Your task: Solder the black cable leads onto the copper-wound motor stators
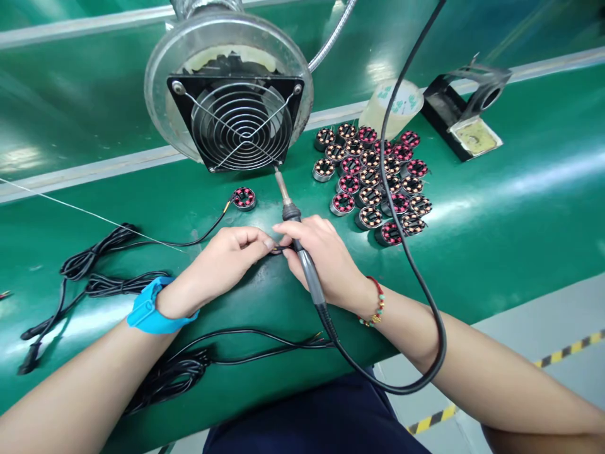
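My right hand (pixel 326 261) holds a soldering iron (pixel 302 252) along the palm, its tip (pixel 280 178) pointing up toward the fan. My left hand (pixel 227 261), with a blue wrist strap (pixel 151 309) on the wrist, pinches a small dark piece (pixel 276 250) where both hands' fingertips meet; the fingers hide most of it. One round wound coil (pixel 244 198) with a black cable (pixel 198 239) attached lies just beyond my left hand on the green table (pixel 496 214).
A cluster of several round coils (pixel 373 176) lies to the right of the iron. A fume fan (pixel 241 120) stands behind. A tape roll (pixel 394 104) and iron stand (pixel 466 110) sit far right. Bundled black cables (pixel 94 271) lie at left and near the front edge (pixel 189 369).
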The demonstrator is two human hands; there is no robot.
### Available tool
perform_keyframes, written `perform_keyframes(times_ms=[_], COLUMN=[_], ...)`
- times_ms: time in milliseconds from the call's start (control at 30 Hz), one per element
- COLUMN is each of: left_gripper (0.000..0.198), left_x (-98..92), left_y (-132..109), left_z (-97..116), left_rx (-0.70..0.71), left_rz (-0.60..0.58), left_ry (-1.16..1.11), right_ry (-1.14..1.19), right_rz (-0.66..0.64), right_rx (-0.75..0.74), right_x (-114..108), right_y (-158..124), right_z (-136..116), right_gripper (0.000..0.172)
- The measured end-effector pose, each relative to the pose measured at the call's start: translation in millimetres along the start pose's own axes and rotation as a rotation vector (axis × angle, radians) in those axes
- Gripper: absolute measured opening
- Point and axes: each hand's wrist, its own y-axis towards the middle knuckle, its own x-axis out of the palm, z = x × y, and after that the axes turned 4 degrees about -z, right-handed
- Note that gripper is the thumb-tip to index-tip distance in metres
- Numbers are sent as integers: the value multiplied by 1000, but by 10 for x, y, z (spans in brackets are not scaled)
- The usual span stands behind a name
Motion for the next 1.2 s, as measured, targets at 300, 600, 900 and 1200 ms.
perform_keyframes(times_ms=[300, 600, 900, 1200], left_gripper=[24, 29, 53, 43], left_x=[89, -128, -86, -1013], left_y=[-35, -22, 66, 315], left_z=[-10, 19, 193, 116], left_rx=[210, 148, -46, -249], left_rz=[-45, 508, 276, 524], left_ry=[402, 729, 1067, 926], right_ry=[66, 143, 156, 78], right_rz=[42, 230, 214, 284], right_rx=[26, 56, 51, -57], right_x=[44, -232, -406, -386], right_y=[5, -45, -88, -45], right_z=[-28, -12, -52, -57], right_gripper=[35, 36, 35, 34])
